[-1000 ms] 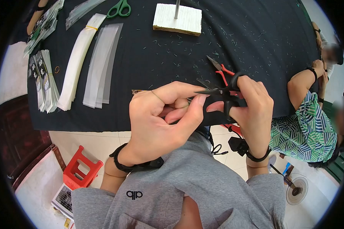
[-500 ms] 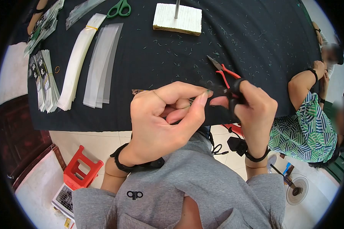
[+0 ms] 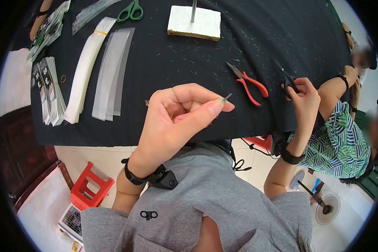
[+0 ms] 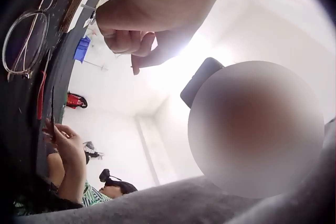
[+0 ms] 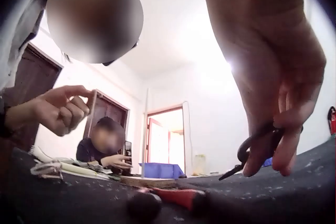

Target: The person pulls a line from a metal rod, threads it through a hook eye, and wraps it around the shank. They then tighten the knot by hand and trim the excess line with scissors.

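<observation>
My left hand (image 3: 178, 122) is raised over the near side of the black table, thumb and index finger pinching a thin strand (image 3: 228, 97) with green at its base. The strand's short tip pokes out past the fingertips; the rest is hidden by the hand. Farther right, my right hand (image 3: 305, 101) holds black scissors (image 3: 290, 82) by the handles, low over the cloth, blades pointing away from me. Between the hands lie red-handled pliers (image 3: 252, 86). In the left wrist view, thin wire-rimmed glasses (image 4: 26, 45) show near the left hand.
At left are white sleeves (image 3: 90, 69), clear plastic sleeves (image 3: 113, 75), printed packets (image 3: 50, 92) and green scissors (image 3: 130, 11). A white block (image 3: 193, 25) with a metal rod stands at the back. Small green clippings dot the black cloth (image 3: 155, 54). Another person's arm (image 3: 336, 86) rests at right.
My right hand has moved away to the right with the black scissors, from beside the left fingertips. The left hand has turned slightly and still pinches the strand.
</observation>
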Demonstrator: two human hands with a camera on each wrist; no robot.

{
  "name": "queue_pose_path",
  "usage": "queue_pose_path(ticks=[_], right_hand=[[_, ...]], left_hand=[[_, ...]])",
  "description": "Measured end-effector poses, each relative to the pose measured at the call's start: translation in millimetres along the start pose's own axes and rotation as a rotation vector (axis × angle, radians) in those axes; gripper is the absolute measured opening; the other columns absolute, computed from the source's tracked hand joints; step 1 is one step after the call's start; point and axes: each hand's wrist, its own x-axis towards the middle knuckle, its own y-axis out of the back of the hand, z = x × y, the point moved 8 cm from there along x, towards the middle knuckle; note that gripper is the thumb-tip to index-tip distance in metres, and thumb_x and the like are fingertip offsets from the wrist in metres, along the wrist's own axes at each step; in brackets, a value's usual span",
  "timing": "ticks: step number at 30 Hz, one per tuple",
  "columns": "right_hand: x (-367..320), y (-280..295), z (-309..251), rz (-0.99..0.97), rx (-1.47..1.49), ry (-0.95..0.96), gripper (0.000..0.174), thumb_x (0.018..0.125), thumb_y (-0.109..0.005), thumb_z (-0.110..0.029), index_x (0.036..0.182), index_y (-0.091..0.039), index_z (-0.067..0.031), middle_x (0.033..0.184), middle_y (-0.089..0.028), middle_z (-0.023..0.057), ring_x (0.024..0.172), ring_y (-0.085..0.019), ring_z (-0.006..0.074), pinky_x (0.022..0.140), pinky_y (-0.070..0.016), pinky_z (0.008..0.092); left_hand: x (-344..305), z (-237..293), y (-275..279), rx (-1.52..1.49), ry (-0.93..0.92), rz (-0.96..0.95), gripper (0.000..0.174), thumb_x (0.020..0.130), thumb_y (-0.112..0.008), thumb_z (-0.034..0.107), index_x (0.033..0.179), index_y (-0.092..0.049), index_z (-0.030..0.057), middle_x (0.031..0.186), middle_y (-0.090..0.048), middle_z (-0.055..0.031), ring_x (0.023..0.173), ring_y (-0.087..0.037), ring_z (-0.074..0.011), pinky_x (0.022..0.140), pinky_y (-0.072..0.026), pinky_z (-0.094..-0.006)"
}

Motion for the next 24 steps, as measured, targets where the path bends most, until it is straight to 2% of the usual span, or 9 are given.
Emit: queue_pose_path(ticks=[6, 9, 11, 16, 18, 20, 21, 23, 24], right_hand=[[-2.4, 3.3, -3.7, 0.057, -0.264, -0.009, 0.028, 0.076, -0.071, -0.009, 0.102, -0.067, 0.0006, 0.090, -0.070, 0.0166, 0.072, -0.068, 0.0213, 0.068, -0.0524, 0.0314], [-3.7, 3.0, -5.5, 0.080, -0.334, 0.038, 0.030, 0.076, -0.070, -0.008, 0.106, -0.067, -0.0022, 0.092, -0.069, 0.0176, 0.080, -0.068, 0.0276, 0.075, -0.0520, 0.0355], [-4.4, 1.2, -7.1, 0.068, -0.404, 0.056, 0.029, 0.077, -0.070, -0.009, 0.106, -0.068, -0.0031, 0.093, -0.069, 0.0181, 0.082, -0.068, 0.0285, 0.076, -0.0518, 0.0362], [-9.5, 0.6, -19.1, 0.077, -0.515, 0.022, 0.025, 0.080, -0.069, -0.013, 0.104, -0.069, -0.0056, 0.095, -0.069, 0.0183, 0.085, -0.067, 0.0289, 0.080, -0.0511, 0.0359], [-13.3, 8.3, -49.6, 0.155, -0.357, 0.061, 0.020, 0.083, -0.066, -0.009, 0.102, -0.069, -0.0052, 0.094, -0.069, 0.0156, 0.086, -0.067, 0.0260, 0.078, -0.0508, 0.0339], [-24.4, 1.6, -99.1, 0.077, 0.170, 0.333, 0.016, 0.084, -0.064, -0.004, 0.099, -0.069, -0.0017, 0.092, -0.070, 0.0126, 0.085, -0.066, 0.0225, 0.077, -0.0497, 0.0300], [-34.3, -5.9, -117.7, -0.051, 0.423, 0.406, 0.016, 0.082, -0.066, -0.002, 0.098, -0.069, -0.0001, 0.091, -0.070, 0.0116, 0.084, -0.065, 0.0215, 0.076, -0.0496, 0.0296], [-51.7, -12.9, -150.5, -0.226, 0.708, 0.637, 0.020, 0.075, -0.070, 0.001, 0.095, -0.069, 0.0021, 0.091, -0.069, 0.0108, 0.083, -0.064, 0.0210, 0.074, -0.0497, 0.0295], [-60.3, -13.5, -164.9, -0.275, 0.739, 0.799, 0.023, 0.072, -0.073, 0.001, 0.094, -0.070, 0.0026, 0.091, -0.069, 0.0111, 0.082, -0.063, 0.0215, 0.072, -0.0500, 0.0297]], left_hand=[[1.1, -0.9, 0.3, 0.036, 0.011, 0.021, 0.014, 0.088, -0.062, 0.006, 0.096, -0.067, -0.0051, 0.057, -0.046, 0.0093, 0.052, -0.034, 0.0039, 0.051, -0.0305, -0.0142], [-2.0, 8.8, 1.0, 0.042, -0.207, 0.062, 0.012, 0.086, -0.064, 0.001, 0.095, -0.068, -0.0048, 0.057, -0.043, 0.0094, 0.052, -0.034, 0.0037, 0.054, -0.0342, -0.0132], [-6.9, 20.8, 0.3, 0.290, -0.216, 0.139, 0.011, 0.082, -0.064, -0.004, 0.092, -0.068, -0.0040, 0.054, -0.041, 0.0093, 0.050, -0.033, 0.0039, 0.054, -0.0351, -0.0125], [-10.6, 30.0, -4.1, 0.411, -0.341, 0.163, 0.011, 0.079, -0.065, -0.006, 0.088, -0.070, -0.0026, 0.050, -0.037, 0.0091, 0.047, -0.032, 0.0041, 0.048, -0.0294, -0.0130], [-12.2, 31.8, -4.6, 0.440, -0.334, 0.163, 0.011, 0.078, -0.065, -0.006, 0.087, -0.070, -0.0021, 0.049, -0.035, 0.0090, 0.047, -0.032, 0.0040, 0.046, -0.0274, -0.0134], [-12.4, 28.3, -7.2, 0.441, -0.293, 0.088, 0.012, 0.082, -0.061, -0.006, 0.092, -0.069, -0.0038, 0.060, -0.054, 0.0046, 0.050, -0.030, 0.0029, 0.046, -0.0215, -0.0165], [-11.2, 27.0, -7.3, 0.440, -0.291, 0.083, 0.012, 0.082, -0.061, -0.006, 0.092, -0.069, -0.0038, 0.060, -0.054, 0.0046, 0.050, -0.030, 0.0029, 0.046, -0.0215, -0.0165], [-7.9, 21.5, -6.4, 0.386, -0.272, 0.078, 0.011, 0.080, -0.065, -0.002, 0.088, -0.070, -0.0011, 0.048, -0.033, 0.0096, 0.046, -0.031, 0.0036, 0.044, -0.0210, -0.0166], [-7.9, 19.9, -6.7, 0.384, -0.271, 0.077, 0.011, 0.080, -0.065, -0.002, 0.088, -0.070, -0.0011, 0.048, -0.033, 0.0096, 0.046, -0.031, 0.0036, 0.044, -0.0210, -0.0166]])
